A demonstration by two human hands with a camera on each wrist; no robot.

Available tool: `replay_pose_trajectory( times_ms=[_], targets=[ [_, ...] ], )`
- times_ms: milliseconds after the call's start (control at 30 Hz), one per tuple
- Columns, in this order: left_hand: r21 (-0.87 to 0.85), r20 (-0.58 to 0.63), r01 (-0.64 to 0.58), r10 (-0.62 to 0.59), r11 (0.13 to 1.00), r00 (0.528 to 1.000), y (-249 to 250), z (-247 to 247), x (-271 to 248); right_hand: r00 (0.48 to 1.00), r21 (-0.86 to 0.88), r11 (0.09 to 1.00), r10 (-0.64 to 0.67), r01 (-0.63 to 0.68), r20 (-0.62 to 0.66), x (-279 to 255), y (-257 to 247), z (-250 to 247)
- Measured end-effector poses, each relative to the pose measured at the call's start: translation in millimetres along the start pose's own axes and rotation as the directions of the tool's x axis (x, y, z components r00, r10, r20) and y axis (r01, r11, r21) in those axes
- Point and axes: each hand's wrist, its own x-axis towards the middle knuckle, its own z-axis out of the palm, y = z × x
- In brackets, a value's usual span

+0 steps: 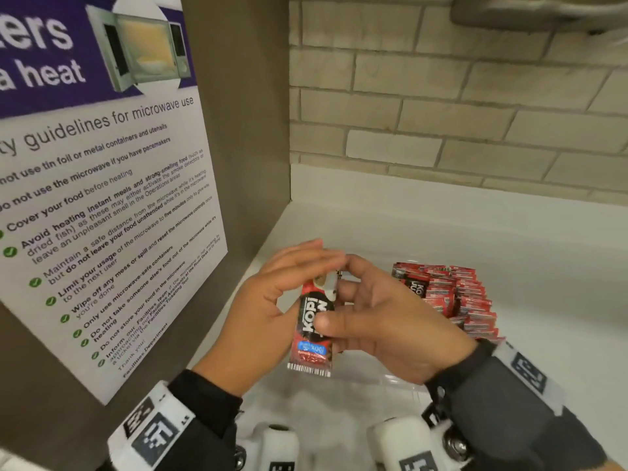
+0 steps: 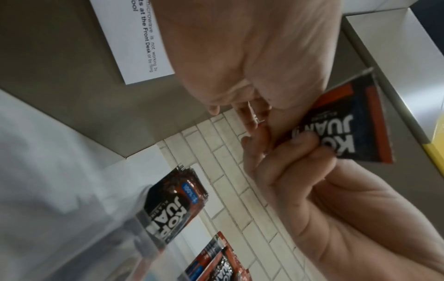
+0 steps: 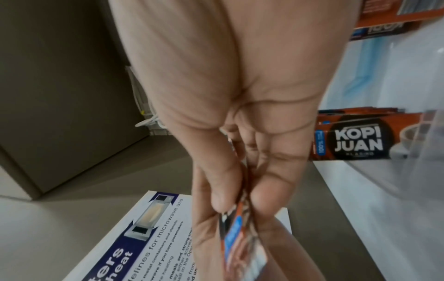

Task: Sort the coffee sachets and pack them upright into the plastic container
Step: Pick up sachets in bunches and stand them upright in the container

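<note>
Pinching a glossy red-and-black foil coffee sachet (image 1: 314, 326) from both sides, the two hands meet above the white countertop (image 1: 526, 266). The right hand (image 1: 384, 329) has its thumb pressed across the printed front, with the fingers curled behind the flat packet. The left hand (image 1: 272, 300) holds the sachet's top end, with its fingers lying nearly straight over it; how they close on the far side cannot be told from the head view. The sachet hangs roughly upright, its crimped, barcode-printed lower edge pointing down toward the near rim of the clear plastic container (image 1: 384, 375). In the left wrist view the same sachet (image 2: 346, 125) shows its bold white lettering between the fingertips of both hands.

Inside the transparent, smooth-walled container, a dense row of matching red sachets (image 1: 465, 300) stands on edge, with their serrated tops lined up along the far right side. The right wrist view shows these packed sachets (image 3: 355, 142) through the clear wall.

A laminated purple-and-white microwave notice (image 1: 102, 185) is fixed to the matte brown side panel (image 1: 238, 130) at left, and pale rectangular brick tiles (image 1: 441, 113) cover the back wall.
</note>
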Motion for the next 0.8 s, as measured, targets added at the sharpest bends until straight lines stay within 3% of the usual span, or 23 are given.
replay_pose_trajectory(
  times_ms=[67, 133, 233, 400, 533, 600, 700, 800],
  targets=[
    [-0.074, -0.028, 0.047, -0.049, 0.996, 0.998, 3, 1, -2, 0.999, -0.044, 0.998, -0.034, 0.033, -0.017, -1, -4, -2],
    [-0.181, -0.065, 0.077, -0.091, 0.98, 0.994, 4, 0, -4, 0.987, -0.01, 0.994, -0.112, 0.111, -0.117, -1, -8, -5],
    [-0.384, -0.048, 0.199, -0.234, 0.902, 0.971, 5, 1, -5, 0.923, 0.098, 0.953, -0.247, 0.287, -0.296, 2, -14, -8],
    [-0.327, -0.108, 0.186, -0.232, 0.927, 0.967, 14, 7, 1, 0.876, 0.045, 0.944, -0.286, 0.328, -0.389, 4, -4, -2],
    [-0.078, -0.189, 0.164, -0.177, 0.983, 0.966, 21, -10, 6, 0.858, -0.138, 0.952, -0.305, 0.272, -0.414, -4, -10, -19],
    [0.107, -0.111, 0.125, -0.113, 0.986, 0.987, 26, -21, 10, 0.851, -0.348, 0.906, -0.368, 0.24, -0.373, -9, -18, -28],
    [0.372, 0.119, 0.033, -0.083, 0.928, 0.989, 30, -26, 18, 0.93, -0.686, 0.718, -0.321, 0.115, -0.179, -10, -20, -33],
    [0.503, 0.277, -0.078, -0.075, 0.861, 0.958, 23, -19, 23, 0.966, -0.856, 0.517, -0.229, 0.018, -0.117, -1, -2, -31]
  ],
)
